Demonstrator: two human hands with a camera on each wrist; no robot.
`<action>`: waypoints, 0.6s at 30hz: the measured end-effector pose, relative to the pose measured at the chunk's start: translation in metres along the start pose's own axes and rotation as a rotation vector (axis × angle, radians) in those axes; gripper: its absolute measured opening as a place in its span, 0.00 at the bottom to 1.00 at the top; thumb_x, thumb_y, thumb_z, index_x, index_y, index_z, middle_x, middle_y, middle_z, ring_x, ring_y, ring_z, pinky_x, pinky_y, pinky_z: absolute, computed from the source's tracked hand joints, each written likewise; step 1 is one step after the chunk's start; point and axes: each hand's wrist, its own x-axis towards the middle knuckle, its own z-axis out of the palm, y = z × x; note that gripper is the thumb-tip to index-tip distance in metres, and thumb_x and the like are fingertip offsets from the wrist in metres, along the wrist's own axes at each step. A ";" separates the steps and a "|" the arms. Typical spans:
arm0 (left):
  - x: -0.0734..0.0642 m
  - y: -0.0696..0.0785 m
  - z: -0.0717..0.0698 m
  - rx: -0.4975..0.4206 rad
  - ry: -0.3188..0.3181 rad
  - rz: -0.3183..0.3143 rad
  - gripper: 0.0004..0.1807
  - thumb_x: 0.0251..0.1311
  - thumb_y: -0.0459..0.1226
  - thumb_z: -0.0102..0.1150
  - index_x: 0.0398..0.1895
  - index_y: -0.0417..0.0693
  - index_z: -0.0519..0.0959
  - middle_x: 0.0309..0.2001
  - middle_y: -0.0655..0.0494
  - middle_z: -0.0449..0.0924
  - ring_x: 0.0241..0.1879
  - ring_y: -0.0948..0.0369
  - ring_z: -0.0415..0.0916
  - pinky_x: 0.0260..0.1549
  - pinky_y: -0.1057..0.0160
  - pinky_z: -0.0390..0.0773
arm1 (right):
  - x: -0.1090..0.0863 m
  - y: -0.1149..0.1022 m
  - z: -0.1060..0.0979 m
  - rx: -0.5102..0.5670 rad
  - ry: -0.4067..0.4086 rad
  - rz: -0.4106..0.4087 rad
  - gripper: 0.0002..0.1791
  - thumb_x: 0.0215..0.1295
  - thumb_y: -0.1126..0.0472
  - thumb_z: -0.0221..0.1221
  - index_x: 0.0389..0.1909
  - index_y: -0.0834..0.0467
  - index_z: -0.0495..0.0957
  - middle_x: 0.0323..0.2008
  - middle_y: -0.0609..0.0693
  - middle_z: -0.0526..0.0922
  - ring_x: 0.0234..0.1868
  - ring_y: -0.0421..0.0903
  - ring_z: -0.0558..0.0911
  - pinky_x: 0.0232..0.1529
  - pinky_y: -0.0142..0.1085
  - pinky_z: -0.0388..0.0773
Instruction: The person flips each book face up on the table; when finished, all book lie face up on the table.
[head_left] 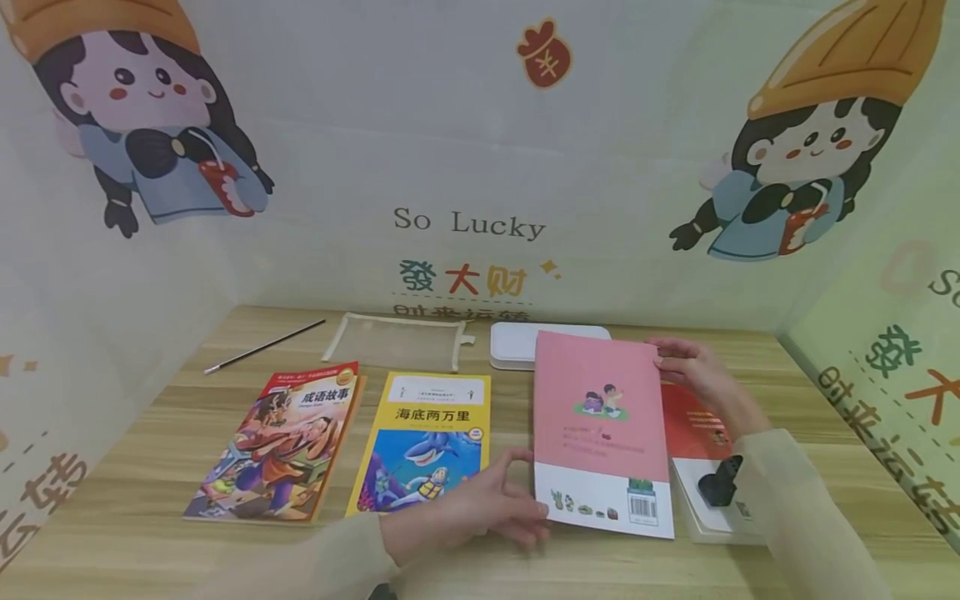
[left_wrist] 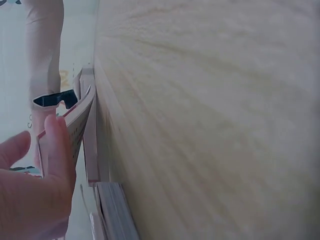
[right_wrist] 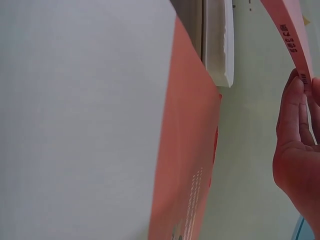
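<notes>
A pink book [head_left: 600, 375] with a white lower band is tilted up off the table, its back cover with a barcode facing me. My right hand [head_left: 697, 371] pinches its upper right corner; the right wrist view shows the fingers at the end of its pink spine [right_wrist: 292, 42]. By the book's lower left edge is my left hand [head_left: 483, 504], thumb apart and fingers extended. The left wrist view shows those fingers [left_wrist: 59, 145] straight against the book. Partly under the pink book, on the right, lies a red and white book [head_left: 697, 425].
Left of the pink book lie a yellow book with a shark [head_left: 420, 417] and a story book [head_left: 285, 442]. Farther back are a mesh zip pouch [head_left: 397, 342], a white case [head_left: 513, 346] partly hidden by the pink book, and a thin black stick [head_left: 270, 343]. A printed cloth wall encloses the table.
</notes>
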 end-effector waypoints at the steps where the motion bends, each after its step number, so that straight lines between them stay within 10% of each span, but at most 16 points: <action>1: 0.001 -0.001 0.000 -0.003 0.021 0.002 0.33 0.52 0.27 0.57 0.58 0.46 0.53 0.31 0.39 0.77 0.28 0.49 0.78 0.27 0.57 0.79 | 0.000 0.000 0.000 -0.006 0.000 0.002 0.26 0.64 0.61 0.50 0.59 0.70 0.57 0.43 0.49 0.72 0.39 0.38 0.76 0.45 0.33 0.73; 8: 0.002 -0.002 0.000 0.015 0.101 0.023 0.32 0.51 0.24 0.55 0.59 0.42 0.54 0.28 0.41 0.77 0.25 0.51 0.78 0.27 0.58 0.79 | 0.001 0.001 0.001 -0.013 -0.022 0.008 0.26 0.64 0.63 0.50 0.59 0.70 0.57 0.43 0.51 0.70 0.38 0.39 0.76 0.46 0.36 0.72; 18: 0.000 0.004 -0.010 -0.023 0.059 0.038 0.33 0.52 0.25 0.55 0.61 0.40 0.54 0.29 0.39 0.78 0.26 0.53 0.78 0.29 0.59 0.79 | -0.001 0.001 -0.001 0.065 -0.070 0.005 0.28 0.63 0.58 0.51 0.60 0.65 0.57 0.45 0.46 0.71 0.42 0.40 0.76 0.48 0.36 0.70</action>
